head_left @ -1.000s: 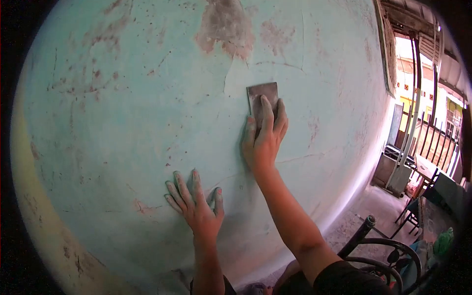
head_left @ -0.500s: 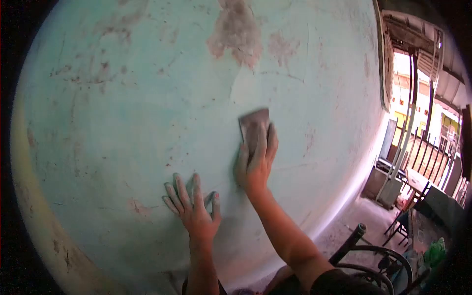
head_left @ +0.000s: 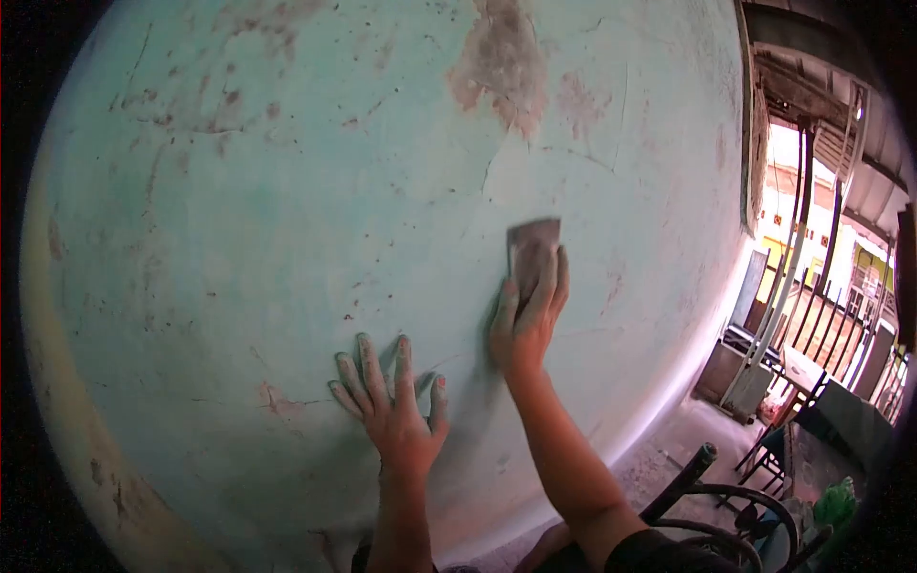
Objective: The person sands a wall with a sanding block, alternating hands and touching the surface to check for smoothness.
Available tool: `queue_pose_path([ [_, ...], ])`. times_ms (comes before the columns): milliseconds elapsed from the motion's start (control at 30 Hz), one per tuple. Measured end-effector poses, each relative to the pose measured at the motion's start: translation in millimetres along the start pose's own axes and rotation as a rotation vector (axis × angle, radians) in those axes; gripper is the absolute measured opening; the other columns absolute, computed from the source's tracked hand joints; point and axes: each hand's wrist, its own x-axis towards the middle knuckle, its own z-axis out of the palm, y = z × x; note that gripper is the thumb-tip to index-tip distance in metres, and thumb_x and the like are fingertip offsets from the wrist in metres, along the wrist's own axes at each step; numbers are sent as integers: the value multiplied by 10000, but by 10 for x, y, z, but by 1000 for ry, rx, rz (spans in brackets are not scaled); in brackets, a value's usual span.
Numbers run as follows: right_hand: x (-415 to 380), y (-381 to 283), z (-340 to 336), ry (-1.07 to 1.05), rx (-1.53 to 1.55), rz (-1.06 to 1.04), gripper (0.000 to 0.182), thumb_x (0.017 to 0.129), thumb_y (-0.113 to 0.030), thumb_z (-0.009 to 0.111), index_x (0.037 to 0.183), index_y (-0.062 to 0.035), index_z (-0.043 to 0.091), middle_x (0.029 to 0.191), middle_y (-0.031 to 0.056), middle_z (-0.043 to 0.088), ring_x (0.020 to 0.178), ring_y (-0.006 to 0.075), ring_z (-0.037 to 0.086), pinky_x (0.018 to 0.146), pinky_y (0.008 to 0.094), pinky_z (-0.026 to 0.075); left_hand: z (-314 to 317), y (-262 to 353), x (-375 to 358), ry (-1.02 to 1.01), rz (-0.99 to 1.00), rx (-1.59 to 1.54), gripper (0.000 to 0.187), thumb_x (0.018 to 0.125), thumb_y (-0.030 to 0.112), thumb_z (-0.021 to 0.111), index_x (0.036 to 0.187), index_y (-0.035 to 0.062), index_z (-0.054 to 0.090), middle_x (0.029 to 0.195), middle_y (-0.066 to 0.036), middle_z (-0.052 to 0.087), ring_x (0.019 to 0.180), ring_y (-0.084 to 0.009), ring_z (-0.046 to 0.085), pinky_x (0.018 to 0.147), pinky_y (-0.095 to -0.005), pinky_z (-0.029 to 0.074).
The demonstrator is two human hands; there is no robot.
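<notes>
A pale green wall [head_left: 258,248] fills most of the view, with stains, cracks and a bare grey-brown patch [head_left: 501,67] near the top. My right hand [head_left: 531,320] grips a flat, dark greyish sheet or pad [head_left: 532,250] and holds it against the wall below that patch. The sheet's upper edge sticks out past my fingertips. To the lower left, my left hand [head_left: 399,411] lies on the wall with its fingers spread and holds nothing. Both hands look dusty.
At the lower right are a black curved metal frame [head_left: 690,485], a green plastic bag [head_left: 835,504] and a dark chair [head_left: 764,460] on the grey floor. A barred fence [head_left: 829,315] and posts stand beyond the wall's right edge.
In the picture, both hands and the wall's patch have shifted right. The right hand with the sheet sits slightly farther from the left hand and the patch.
</notes>
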Motion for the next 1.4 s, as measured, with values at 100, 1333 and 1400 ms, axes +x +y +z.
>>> queue_pose_path([
  [100, 433, -92, 19, 60, 107, 129, 629, 933, -127, 550, 1490, -28, 274, 1468, 305, 294, 1355, 448, 294, 1124, 505, 242, -27, -21, -10, -25, 7, -2, 584, 901, 365, 589, 1430, 147, 472, 1538, -248, 278, 1415, -523, 185, 1092, -688, 72],
  [1333, 50, -31, -86, -85, 8, 113, 615, 934, -210, 532, 1504, -96, 328, 1535, 262, 274, 1414, 475, 233, 1141, 600, 153, -25, -53, -10, 12, 53, 0, 595, 912, 368, 594, 1429, 107, 457, 1548, -273, 234, 1441, -511, 118, 1109, -669, 23],
  [1400, 308, 0, -53, -73, 19, 124, 619, 936, -208, 531, 1509, -106, 320, 1538, 265, 263, 1417, 473, 228, 1143, 599, 148, -3, -63, -4, 22, 60, 13, 589, 915, 364, 589, 1429, 108, 458, 1549, -270, 236, 1441, -511, 119, 1110, -667, 24],
])
